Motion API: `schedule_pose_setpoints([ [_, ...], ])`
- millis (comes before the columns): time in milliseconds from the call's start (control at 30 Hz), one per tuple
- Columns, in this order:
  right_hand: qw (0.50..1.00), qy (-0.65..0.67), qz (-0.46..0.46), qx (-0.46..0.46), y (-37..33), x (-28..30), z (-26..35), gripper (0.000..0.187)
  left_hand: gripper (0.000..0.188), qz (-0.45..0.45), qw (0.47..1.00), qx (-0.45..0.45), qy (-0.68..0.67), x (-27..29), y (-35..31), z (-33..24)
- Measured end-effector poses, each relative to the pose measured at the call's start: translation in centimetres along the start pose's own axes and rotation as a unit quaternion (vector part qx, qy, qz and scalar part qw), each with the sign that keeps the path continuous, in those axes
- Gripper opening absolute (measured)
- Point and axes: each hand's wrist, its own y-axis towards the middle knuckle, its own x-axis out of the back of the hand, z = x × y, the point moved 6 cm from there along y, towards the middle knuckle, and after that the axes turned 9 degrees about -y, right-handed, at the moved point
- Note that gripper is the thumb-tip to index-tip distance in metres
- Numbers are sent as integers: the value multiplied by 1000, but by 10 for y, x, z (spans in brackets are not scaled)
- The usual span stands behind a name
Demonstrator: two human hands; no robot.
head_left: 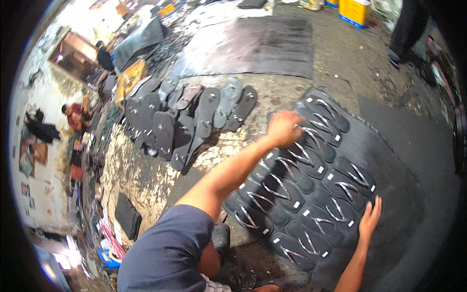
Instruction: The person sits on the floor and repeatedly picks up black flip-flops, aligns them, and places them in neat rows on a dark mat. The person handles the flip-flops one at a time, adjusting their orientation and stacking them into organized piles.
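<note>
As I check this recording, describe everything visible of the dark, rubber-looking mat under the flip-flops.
The dark grey, rubber-looking mat lies flat on the ground before the person, matte with paler, dusty-looking patches. Its far-right edge looks curved, though the lens bends lines. Rows of black flip-flops with shiny V-shaped straps lie on it. The bare left hand is over its far-left side, the bare right hand over its right part; whether either touches it is unclear.

Left fingers (pixel 295 129) over black sandals (pixel 342 168) on dark mat (pixel 394 214); right fingers (pixel 373 209) beside them.
</note>
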Motion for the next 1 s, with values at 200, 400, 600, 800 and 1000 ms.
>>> schedule_pose_setpoints([
  [200,997,-37,-53,-39,-60,-8,-61,47,83,-192,894,369,166,172,-115,221],
  [400,995,72,-59,33,-30,16,57,43,61,-144,874,463,-13,197,-161,266],
  [600,947,314,54,31,-23,10,142,43,67,-154,923,283,-212,203,-157,111],
  [800,790,535,288,87,-60,14,291,60,67,244,860,107,-434,90,-194,-107],
  [1000,808,509,282,96,-92,43,315,43,75,194,803,50,-562,76,-198,-124],
])
